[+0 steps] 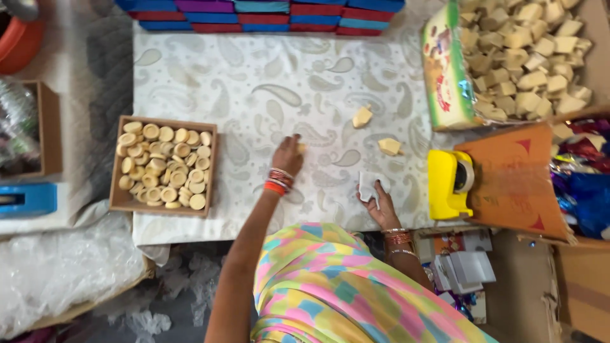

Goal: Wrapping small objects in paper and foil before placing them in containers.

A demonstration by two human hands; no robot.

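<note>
The tablecloth (254,95) is white with a grey paisley pattern. A brown wooden tray (117,203) holds pale tan round pieces (164,165). The tape dispenser (445,184) is bright yellow. The garment (337,292) is patched in yellow, pink, green and blue. The bangles (277,181) are red, orange and white.

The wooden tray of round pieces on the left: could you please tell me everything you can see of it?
The tray is a shallow, rectangular box of brown wood with an open top, lying flat on the paisley cloth near its left edge. It is nearly full of small pale round discs, loosely heaped, many with a dished centre. No hand touches it; the left hand rests on the cloth to its right.
</note>
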